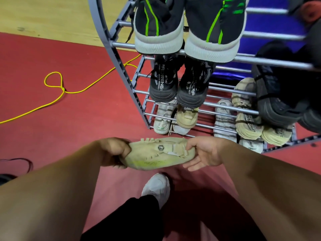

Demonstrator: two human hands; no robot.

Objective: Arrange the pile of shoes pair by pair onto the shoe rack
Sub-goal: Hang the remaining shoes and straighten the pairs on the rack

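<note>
A slip is judged the likeliest fault: the beige shoe [156, 153] is held sole-up in the air, low in front of the shoe rack [112, 49], and only 1 end is truly secured. The left grip [114, 150] is clenched round one end of the shoe, while the right grip [203, 153] is released, its fingers kept straight under the other end with the thumb laid on the sole's edge. Were the left grip loosened first, the shoe would probably be dropped onto the red floor. A wrong pairing could also be made: on the bottom tier 1 similar tan shoe [186, 117] is seen just beside a white shoe [162, 119], and 2 more lie further right. The black boots [164, 84] overhanging the tier above could be knocked during placement. The beige shoe is spanned between both grips, touching each
</note>
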